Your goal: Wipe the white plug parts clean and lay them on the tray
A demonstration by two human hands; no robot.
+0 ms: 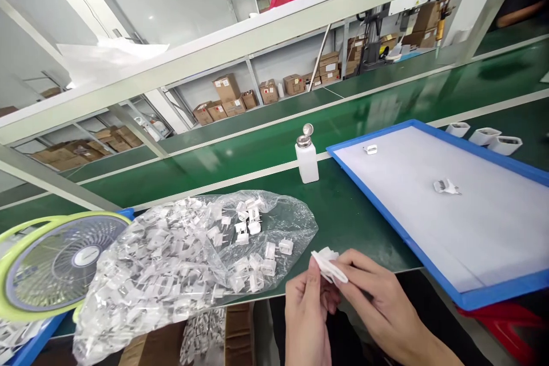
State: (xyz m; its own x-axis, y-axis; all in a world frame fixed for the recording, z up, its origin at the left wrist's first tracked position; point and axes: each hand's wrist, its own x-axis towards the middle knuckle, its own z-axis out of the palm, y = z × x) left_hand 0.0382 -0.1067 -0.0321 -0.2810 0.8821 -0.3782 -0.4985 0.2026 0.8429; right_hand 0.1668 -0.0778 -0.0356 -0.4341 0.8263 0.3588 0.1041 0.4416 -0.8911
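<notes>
My left hand [309,311] and my right hand [377,294] meet in front of the bench edge, both closed on a folded white cloth [328,263]. Whether anything sits inside the cloth is hidden by the fingers. Left of my hands lies a clear plastic bag [295,214] full of small white plug pieces [171,257] with metal pins; several have come loose near its mouth. To the right is a blue-rimmed tray [386,217] with a white surface. Two white plug pieces rest on it, one near the far corner [371,150] and one towards the middle [446,186].
A white pump bottle [307,160] with its metal lid raised stands behind the bag. A yellow-green fan [64,263] is at the left. Several white cup-like shells [484,136] stand beyond the tray. Below the bench is a cardboard box [242,334]. A green conveyor belt [240,143] runs behind.
</notes>
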